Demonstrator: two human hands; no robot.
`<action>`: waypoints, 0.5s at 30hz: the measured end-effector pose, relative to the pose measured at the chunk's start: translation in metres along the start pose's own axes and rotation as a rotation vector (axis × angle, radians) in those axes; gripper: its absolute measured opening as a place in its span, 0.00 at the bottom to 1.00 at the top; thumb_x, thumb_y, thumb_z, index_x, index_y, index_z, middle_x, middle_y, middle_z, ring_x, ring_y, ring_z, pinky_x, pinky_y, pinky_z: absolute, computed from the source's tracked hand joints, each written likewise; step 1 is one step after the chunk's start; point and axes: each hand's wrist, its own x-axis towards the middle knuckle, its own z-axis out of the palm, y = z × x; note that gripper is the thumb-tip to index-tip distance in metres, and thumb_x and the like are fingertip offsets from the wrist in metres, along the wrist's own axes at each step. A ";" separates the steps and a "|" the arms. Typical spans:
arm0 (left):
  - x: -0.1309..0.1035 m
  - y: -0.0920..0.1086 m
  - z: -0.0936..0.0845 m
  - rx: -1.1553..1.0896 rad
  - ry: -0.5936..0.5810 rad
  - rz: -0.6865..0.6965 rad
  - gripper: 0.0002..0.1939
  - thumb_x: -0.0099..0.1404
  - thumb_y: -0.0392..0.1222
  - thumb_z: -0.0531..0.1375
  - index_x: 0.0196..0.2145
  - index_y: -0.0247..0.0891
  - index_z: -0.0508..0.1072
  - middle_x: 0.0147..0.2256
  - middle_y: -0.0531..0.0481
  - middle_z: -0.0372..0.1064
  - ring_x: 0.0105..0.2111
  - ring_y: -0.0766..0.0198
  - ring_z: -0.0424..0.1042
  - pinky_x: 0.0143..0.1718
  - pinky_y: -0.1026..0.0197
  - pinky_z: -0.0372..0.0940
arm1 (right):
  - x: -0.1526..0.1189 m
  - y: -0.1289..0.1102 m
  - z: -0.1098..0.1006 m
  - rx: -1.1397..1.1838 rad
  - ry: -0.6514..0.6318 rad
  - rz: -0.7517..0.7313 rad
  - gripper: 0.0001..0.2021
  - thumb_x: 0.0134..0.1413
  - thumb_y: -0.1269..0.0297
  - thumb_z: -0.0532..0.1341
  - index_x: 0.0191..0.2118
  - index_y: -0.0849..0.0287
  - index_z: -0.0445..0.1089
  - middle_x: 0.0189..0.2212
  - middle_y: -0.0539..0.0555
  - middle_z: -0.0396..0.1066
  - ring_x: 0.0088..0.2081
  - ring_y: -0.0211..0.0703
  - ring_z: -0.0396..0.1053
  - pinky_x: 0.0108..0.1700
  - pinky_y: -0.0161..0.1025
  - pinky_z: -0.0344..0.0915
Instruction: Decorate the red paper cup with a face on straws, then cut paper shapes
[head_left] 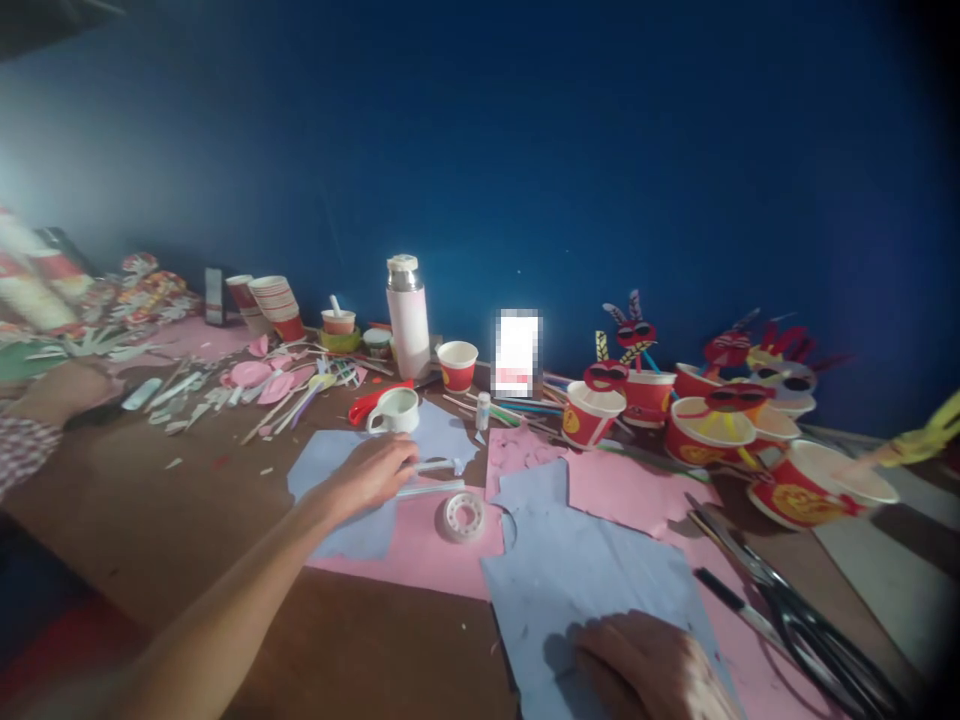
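My left hand (375, 472) is over blue paper at the middle left, its fingertips beside some clear strips (431, 488); whether it grips anything is hidden. A white tape roll (464, 517) lies on pink paper to its right. Behind the fingers stands a pale cup with a handle (394, 411), next to a red tool (369, 403). My right hand (649, 665) rests low on a large blue sheet (585, 570), its fingers curled and partly in shadow. Black-handled scissors (806, 610) and a black-capped marker (739, 605) lie to the right.
A thermos (409, 325) and a red paper cup (457, 366) stand at the back. Decorated cups (709, 432) line the right side. Paper scraps (262, 380) and stacked cups (277, 305) are at the left, where another person's hand (67, 388) reaches in.
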 end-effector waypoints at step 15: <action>0.029 -0.039 0.055 0.056 0.050 0.248 0.15 0.61 0.52 0.52 0.42 0.48 0.72 0.45 0.54 0.71 0.46 0.54 0.68 0.47 0.49 0.62 | 0.008 0.003 -0.018 -0.220 -0.163 -0.024 0.10 0.55 0.58 0.55 0.29 0.57 0.67 0.29 0.50 0.69 0.28 0.40 0.63 0.28 0.38 0.52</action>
